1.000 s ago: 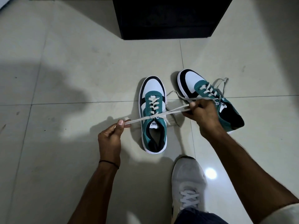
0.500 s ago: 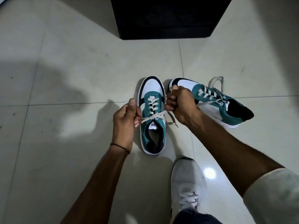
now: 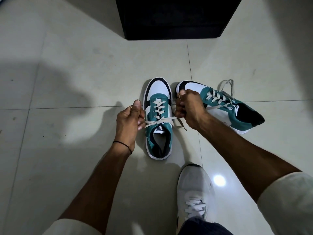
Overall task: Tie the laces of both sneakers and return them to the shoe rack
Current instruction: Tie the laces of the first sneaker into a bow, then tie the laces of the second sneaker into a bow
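Observation:
Two teal, white and black sneakers lie on the tiled floor. The left sneaker (image 3: pixel 158 116) stands upright, toe pointing away from me. Its white lace (image 3: pixel 159 121) is crossed in a first knot above the tongue. My left hand (image 3: pixel 130 122) grips the lace end on the shoe's left side. My right hand (image 3: pixel 189 107) is closed on the other end at the shoe's right. The right sneaker (image 3: pixel 225 106) is tipped on its side behind my right hand, its lace (image 3: pixel 227 85) loose on the floor.
A black shoe rack (image 3: pixel 172 17) stands at the top of the view, beyond the sneakers. My own foot in a white sneaker (image 3: pixel 194 192) rests on the floor at the bottom right. Pale glossy tiles (image 3: pixel 76 73) surround everything.
Both hands have come in from wide apart to close beside the left sneaker, shortening the stretched lace. The right sneaker has tipped further onto its side.

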